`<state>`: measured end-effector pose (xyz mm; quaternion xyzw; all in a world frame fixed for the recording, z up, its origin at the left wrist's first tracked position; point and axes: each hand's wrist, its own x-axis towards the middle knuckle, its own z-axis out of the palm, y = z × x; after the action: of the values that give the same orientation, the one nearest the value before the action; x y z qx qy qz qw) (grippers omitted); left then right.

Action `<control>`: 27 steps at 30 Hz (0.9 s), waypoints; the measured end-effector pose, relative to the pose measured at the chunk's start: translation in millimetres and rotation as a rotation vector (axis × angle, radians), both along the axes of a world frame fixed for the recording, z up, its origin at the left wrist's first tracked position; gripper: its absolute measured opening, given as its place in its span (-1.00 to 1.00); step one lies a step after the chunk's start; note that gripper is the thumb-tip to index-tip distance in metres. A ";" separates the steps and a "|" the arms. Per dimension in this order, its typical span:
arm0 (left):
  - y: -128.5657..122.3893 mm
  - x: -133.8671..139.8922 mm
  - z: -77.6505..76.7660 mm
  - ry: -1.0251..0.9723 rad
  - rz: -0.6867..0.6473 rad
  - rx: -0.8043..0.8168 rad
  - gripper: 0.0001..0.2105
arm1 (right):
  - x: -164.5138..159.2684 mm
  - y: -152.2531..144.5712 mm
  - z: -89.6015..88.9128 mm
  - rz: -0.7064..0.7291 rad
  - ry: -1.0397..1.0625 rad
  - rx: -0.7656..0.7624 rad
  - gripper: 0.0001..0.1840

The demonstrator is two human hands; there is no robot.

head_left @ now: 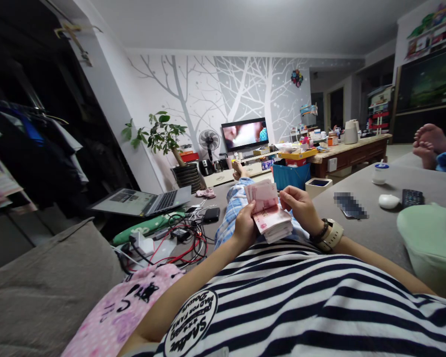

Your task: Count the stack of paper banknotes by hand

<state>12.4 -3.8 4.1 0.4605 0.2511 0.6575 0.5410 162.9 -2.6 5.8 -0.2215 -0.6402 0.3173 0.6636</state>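
Note:
A thick stack of pinkish-red banknotes [271,221] is in front of my striped shirt, folded over so part of it fans upward. My left hand [244,223] grips the stack at its left side, with the thumb across the notes. On the right, my right hand [301,206] is closed in a pinch at the upper right edge of the notes, its thumb and forefinger together. Whether a note lies between those fingertips is too small to make out. A watch [330,236] and a dark bracelet circle my right wrist.
Left of my legs lie tangled cables [188,243], a power bank [211,214] and an open laptop [148,201]. To my right are a phone [349,206], a white mouse [388,201], a small cup [380,173] and a green neck pillow [423,238]. Another person's feet [429,144] show at far right.

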 end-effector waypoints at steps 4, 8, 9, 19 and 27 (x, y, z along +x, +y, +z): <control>-5.7 -1.2 2.4 0.057 -0.027 0.015 -0.84 | 0.7 7.4 -2.1 -0.062 0.034 -0.030 -0.66; -6.8 -2.8 2.0 0.102 -0.120 0.037 -0.87 | 1.1 9.2 -2.6 -0.087 -0.011 -0.039 -0.63; -6.3 -3.2 1.4 0.109 -0.140 0.036 -0.86 | 1.1 8.9 -2.6 -0.082 -0.019 -0.039 -0.62; -4.7 -3.5 -1.7 0.160 -0.143 0.046 -0.85 | 0.4 9.0 -2.6 -0.060 -0.018 -0.056 -0.65; -1.1 -4.1 -1.8 0.131 0.027 0.029 -0.85 | 0.9 11.3 -4.2 -0.105 -0.024 -0.059 -0.66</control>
<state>8.3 -4.8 2.4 0.5069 0.2829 0.6367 0.5075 163.8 8.7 1.6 -0.2779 -0.6261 0.2983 0.6647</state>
